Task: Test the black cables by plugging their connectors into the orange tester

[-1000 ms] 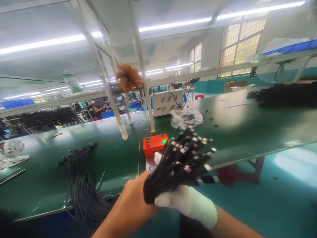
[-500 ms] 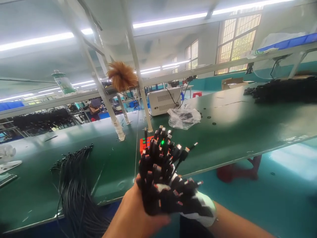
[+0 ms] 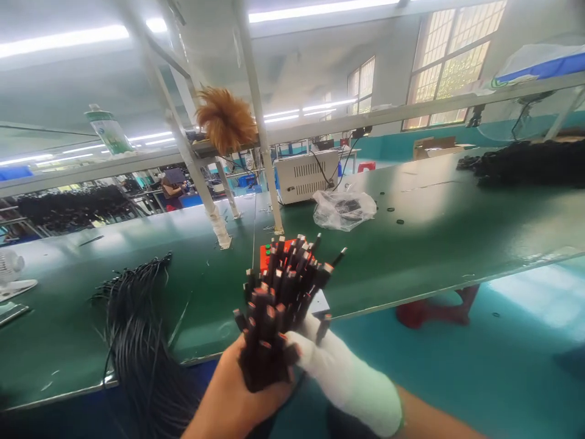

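A thick bundle of black cables [image 3: 269,329] stands with its connector ends pointing up and away, some with orange and silver tips. My bare left hand [image 3: 242,387] is wrapped round its lower left side. My right hand [image 3: 338,366], in a white glove, is pressed against the bundle's right side, its thumb near the lower connectors; a single connector sticks up by its fingers. Behind the bundle, partly hidden, lies a red device [image 3: 265,256] with green buttons on the green table [image 3: 388,268]. Another bundle of black cables [image 3: 137,329] hangs over the table's front edge at left.
A clear plastic bag [image 3: 343,210] lies before a white metal box [image 3: 306,177]. Shelf posts [image 3: 219,225] rise from the table. Black cables [image 3: 530,163] are heaped at far right, a small fan [image 3: 11,265] stands far left, and a red stool [image 3: 434,311] is below.
The bundle has drawn together and stands more upright, shifted slightly left. The gloved right hand, mostly covered by connectors before, now shows at the bundle's right side. The view has tilted slightly downward.
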### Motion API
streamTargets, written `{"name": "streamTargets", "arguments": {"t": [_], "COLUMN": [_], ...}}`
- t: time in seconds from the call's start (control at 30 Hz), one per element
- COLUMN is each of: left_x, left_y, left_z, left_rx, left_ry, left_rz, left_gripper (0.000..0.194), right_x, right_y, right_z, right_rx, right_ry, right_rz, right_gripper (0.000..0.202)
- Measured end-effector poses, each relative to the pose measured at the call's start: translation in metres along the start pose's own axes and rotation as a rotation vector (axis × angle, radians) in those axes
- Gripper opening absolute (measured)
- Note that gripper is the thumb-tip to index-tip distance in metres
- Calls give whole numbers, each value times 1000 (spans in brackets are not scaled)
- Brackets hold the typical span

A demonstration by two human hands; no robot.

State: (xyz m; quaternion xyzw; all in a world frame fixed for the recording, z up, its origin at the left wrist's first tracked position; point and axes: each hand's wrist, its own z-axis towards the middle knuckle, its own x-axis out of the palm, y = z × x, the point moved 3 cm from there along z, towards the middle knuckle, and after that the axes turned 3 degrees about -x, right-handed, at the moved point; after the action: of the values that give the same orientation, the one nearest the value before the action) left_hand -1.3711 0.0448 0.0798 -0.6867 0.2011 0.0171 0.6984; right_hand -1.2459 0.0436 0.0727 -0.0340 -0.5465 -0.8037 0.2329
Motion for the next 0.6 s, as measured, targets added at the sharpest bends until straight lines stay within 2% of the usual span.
{"name": "streamTargets", "arguments": {"t": [0.07,0.17,0.23,0.3,0.37,0.47,0.6], "left_x": [-14,-30,-35,-37,-37,-35,-23], "left_y": [0,3,6,7,7,6,3], "left_z": [0,-2,-1,1,2,0,-4], "left_rx": [-30,-63,-49,-30,-18,-20,-51], "left_ry": [13,-11,-25,-7,15,37,68], "left_rz": [-111,-214,-271,-324,-356,-343,-226], "left_gripper": [18,16,15,16,15,14,15], "right_x": [-14,-30,-30,-26,-25,-29,-25], "right_y": [2,-9,-20,-31,-36,-34,-15], "right_z": [-6,-15,-20,-23,-24,-26,-28], "right_rx": [41,233,408,511,498,343,270], "right_ry": [-85,-324,-369,-364,-422,-538,-504], "right_rz": [63,130,110,140,215,233,62], "right_gripper": [39,33,33,37,35,36,38]}}
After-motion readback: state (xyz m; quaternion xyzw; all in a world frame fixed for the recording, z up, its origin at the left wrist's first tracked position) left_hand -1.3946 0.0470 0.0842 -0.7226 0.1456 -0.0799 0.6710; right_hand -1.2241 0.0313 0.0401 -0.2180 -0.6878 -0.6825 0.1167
